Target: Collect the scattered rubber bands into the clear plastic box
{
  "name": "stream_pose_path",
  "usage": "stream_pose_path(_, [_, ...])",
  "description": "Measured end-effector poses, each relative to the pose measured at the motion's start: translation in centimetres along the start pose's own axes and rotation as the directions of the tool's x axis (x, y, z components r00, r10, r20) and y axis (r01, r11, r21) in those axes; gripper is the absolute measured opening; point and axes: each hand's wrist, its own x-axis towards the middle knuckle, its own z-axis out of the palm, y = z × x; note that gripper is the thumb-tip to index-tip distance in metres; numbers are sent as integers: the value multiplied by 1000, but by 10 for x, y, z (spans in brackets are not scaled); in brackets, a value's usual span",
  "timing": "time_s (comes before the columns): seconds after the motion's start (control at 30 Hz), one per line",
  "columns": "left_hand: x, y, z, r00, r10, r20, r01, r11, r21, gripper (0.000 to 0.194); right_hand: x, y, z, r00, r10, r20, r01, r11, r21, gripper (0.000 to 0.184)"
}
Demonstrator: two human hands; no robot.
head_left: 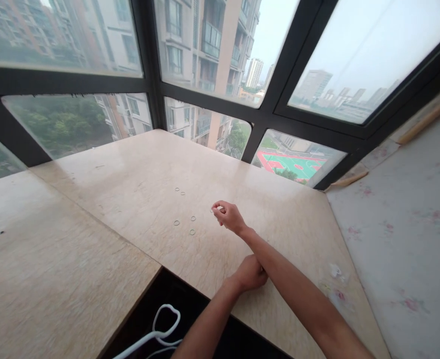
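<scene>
My right hand is raised over the marble-patterned ledge, thumb and fingertips pinched together on a small thin ring. Below it, my left hand rests near the ledge's front edge, curled closed and partly covered by my right forearm; what it holds, if anything, is hidden. Several similar thin rings lie flat to the left of my right hand. Two are close together farther back, a ring and its neighbour. Nearer to me are a ring, another ring and a third ring.
A clear plastic bag with small items lies at the right, by the patterned wall. Dark-framed windows border the ledge. In the dark opening below is a white cable or tube. A small dark speck sits far left.
</scene>
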Motion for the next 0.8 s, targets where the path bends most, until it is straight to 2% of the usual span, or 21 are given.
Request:
stream_pose_path(0.1, [1,-1,-1,1000,14,-6,-14,999,51,17,-29,2,-18,993,87,-83,-72,982,172,25])
stream_pose_path(0.23, [3,-1,-1,1000,2,6,-2,998,68,20,-74,9,-39,953,252,-168,-132,846,517,24])
stream_pose_path(0.37, [3,2,-2,998,55,29,-57,995,80,24,-131,21,-58,885,378,-271,-149,782,605,27])
stream_pose_path(0.43, [2,5,-3,995,84,49,-88,992,85,26,-163,31,-68,828,450,-334,-174,773,611,28])
stream_pose_path(0.57, [0,9,-4,992,94,80,-102,989,109,25,-233,51,-85,649,596,-473,-292,769,568,33])
stream_pose_path(0.67, [-1,10,-4,991,99,95,-109,988,111,24,-277,60,-98,536,648,-541,-408,760,506,37])
stream_pose_path(0.73, [-1,11,-4,990,95,105,-108,987,119,24,-298,62,-105,478,654,-586,-469,755,459,38])
stream_pose_path(0.8, [-1,12,-5,990,87,115,-102,986,132,23,-311,64,-111,443,642,-626,-513,754,410,37])
